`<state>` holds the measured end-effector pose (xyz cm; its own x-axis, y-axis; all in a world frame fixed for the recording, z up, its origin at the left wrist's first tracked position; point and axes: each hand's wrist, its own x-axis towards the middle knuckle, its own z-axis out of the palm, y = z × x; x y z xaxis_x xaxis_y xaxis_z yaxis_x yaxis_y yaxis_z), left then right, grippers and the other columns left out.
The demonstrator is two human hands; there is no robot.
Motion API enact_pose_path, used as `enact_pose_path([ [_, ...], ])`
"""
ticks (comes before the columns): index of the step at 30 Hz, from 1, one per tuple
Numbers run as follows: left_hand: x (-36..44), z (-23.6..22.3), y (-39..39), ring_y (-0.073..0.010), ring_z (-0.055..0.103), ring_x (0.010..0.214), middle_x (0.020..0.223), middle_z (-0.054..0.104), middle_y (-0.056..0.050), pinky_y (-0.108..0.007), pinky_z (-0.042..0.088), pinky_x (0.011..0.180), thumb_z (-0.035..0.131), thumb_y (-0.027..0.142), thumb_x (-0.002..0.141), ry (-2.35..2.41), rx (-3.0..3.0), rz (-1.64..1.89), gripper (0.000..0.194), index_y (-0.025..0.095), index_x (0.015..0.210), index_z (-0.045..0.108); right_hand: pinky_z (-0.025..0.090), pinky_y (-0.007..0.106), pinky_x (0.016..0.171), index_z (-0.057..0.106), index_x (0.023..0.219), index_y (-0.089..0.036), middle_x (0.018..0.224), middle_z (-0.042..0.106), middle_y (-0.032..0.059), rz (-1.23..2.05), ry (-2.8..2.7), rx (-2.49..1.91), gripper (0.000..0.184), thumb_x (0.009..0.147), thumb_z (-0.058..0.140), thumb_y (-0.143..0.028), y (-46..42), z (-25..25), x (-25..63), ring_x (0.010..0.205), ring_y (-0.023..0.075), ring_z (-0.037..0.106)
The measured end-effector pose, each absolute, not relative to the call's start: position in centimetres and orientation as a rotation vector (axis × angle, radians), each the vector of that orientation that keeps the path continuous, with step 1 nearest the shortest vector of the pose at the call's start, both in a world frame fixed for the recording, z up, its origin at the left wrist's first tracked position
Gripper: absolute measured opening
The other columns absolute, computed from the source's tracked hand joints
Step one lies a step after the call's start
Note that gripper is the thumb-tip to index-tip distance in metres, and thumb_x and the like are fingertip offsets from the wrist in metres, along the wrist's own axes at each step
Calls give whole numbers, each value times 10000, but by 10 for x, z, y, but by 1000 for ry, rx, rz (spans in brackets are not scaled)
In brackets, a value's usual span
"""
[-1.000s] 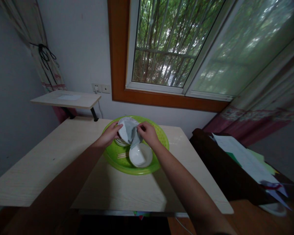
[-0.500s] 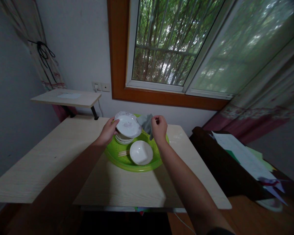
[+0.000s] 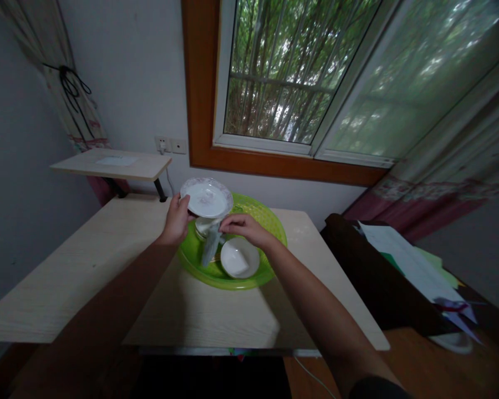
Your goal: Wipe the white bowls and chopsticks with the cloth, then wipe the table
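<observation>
My left hand (image 3: pixel 177 219) grips the left edge of a white plate (image 3: pixel 208 198) with a faint floral pattern, raised over a green plastic basket (image 3: pixel 233 284). Between the closed fingers of my right hand (image 3: pixel 246 227) hangs a grey cloth (image 3: pixel 211 245), just below the plate's front edge. Inside the basket a white bowl (image 3: pixel 240 258) sits near the front. Behind the cloth is a stack of white bowls (image 3: pixel 202 226), partly hidden by the plate. Chopsticks (image 3: pixel 216 257) lie beside the front bowl, mostly covered by the cloth.
The basket stands on a pale wooden table (image 3: pixel 224 318). A small raised shelf (image 3: pixel 112 163) with a paper on it is at the back left. On the right, a dark brown piece of furniture (image 3: pixel 357 277) bears papers (image 3: pixel 403 266). A window (image 3: pixel 286 72) is behind.
My right hand has brought the cloth leftward and down, from the plate's right side to below it. My left hand has shifted the plate slightly left and up, tilting it flatter.
</observation>
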<state>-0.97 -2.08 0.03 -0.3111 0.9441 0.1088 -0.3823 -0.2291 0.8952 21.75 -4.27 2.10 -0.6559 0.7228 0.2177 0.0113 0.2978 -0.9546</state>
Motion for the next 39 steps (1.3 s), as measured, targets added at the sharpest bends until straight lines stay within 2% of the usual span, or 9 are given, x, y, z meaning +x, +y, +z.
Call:
enact_pose_path([
  [5, -11, 2, -22, -210, 702, 990, 1179, 693, -94, -349, 619, 825, 642, 335, 902, 961, 815, 1716, 336, 215, 1207, 570, 556, 307, 867, 768, 1115, -193, 1121, 765, 84, 1875, -2067, -693, 347, 832, 779, -393, -56, 34, 218, 1001, 191, 719],
  [8, -11, 0, -22, -214, 706, 977, 1182, 683, -100, -361, 619, 814, 642, 329, 897, 947, 830, 1683, 323, 208, 1189, 575, 555, 267, 785, 762, 1097, -193, 1105, 774, 75, 1677, -2051, -927, 274, 919, 671, -380, -52, 35, 219, 911, 167, 732],
  [15, -7, -3, -21, -224, 718, 965, 1162, 695, -113, -358, 618, 809, 643, 317, 892, 1002, 868, 1603, 328, 190, 1191, 594, 445, 209, 624, 708, 765, -143, 718, 724, 34, 662, -2084, -1462, 335, 991, 545, -328, -24, 23, 232, 656, 133, 650],
  [21, -8, -2, -21, -220, 708, 992, 1243, 665, -113, -367, 617, 805, 629, 280, 898, 1026, 852, 1633, 371, 209, 1254, 555, 457, 229, 595, 728, 836, -151, 774, 758, 59, 821, -2372, -1738, 291, 970, 626, -387, -18, 20, 248, 586, 134, 644],
  [26, -9, -3, -20, -217, 702, 986, 1243, 662, -107, -369, 618, 806, 645, 284, 890, 987, 824, 1626, 368, 213, 1237, 546, 506, 242, 670, 750, 835, -153, 793, 768, 88, 793, -2368, -1719, 450, 994, 567, -532, -7, 17, 240, 631, 158, 669],
  [29, -10, -4, -19, -215, 695, 997, 1253, 658, -111, -354, 617, 797, 653, 295, 881, 971, 842, 1612, 375, 212, 1233, 550, 510, 248, 668, 757, 834, -139, 798, 768, 103, 832, -2426, -1708, 469, 991, 562, -536, 4, 12, 224, 644, 170, 672],
  [32, -10, -4, -20, -214, 691, 1004, 1250, 661, -102, -345, 615, 796, 648, 296, 876, 955, 862, 1615, 374, 217, 1230, 559, 517, 241, 662, 765, 862, -131, 830, 772, 106, 932, -2373, -1814, 354, 937, 652, -458, 12, 2, 206, 691, 181, 684],
  [35, -10, -3, -20, -213, 692, 1005, 1225, 673, -93, -345, 612, 810, 650, 294, 864, 963, 860, 1616, 369, 217, 1216, 569, 525, 231, 674, 765, 899, -125, 896, 781, 103, 979, -2299, -1859, 164, 881, 695, -272, 13, -8, 192, 737, 180, 696],
  [39, -11, -4, -20, -207, 691, 982, 1213, 673, -97, -321, 609, 759, 660, 297, 837, 995, 876, 1604, 390, 205, 1205, 572, 551, 249, 659, 766, 916, -117, 898, 783, 104, 1004, -2229, -1865, 173, 874, 601, -150, 9, -13, 189, 696, 176, 698],
])
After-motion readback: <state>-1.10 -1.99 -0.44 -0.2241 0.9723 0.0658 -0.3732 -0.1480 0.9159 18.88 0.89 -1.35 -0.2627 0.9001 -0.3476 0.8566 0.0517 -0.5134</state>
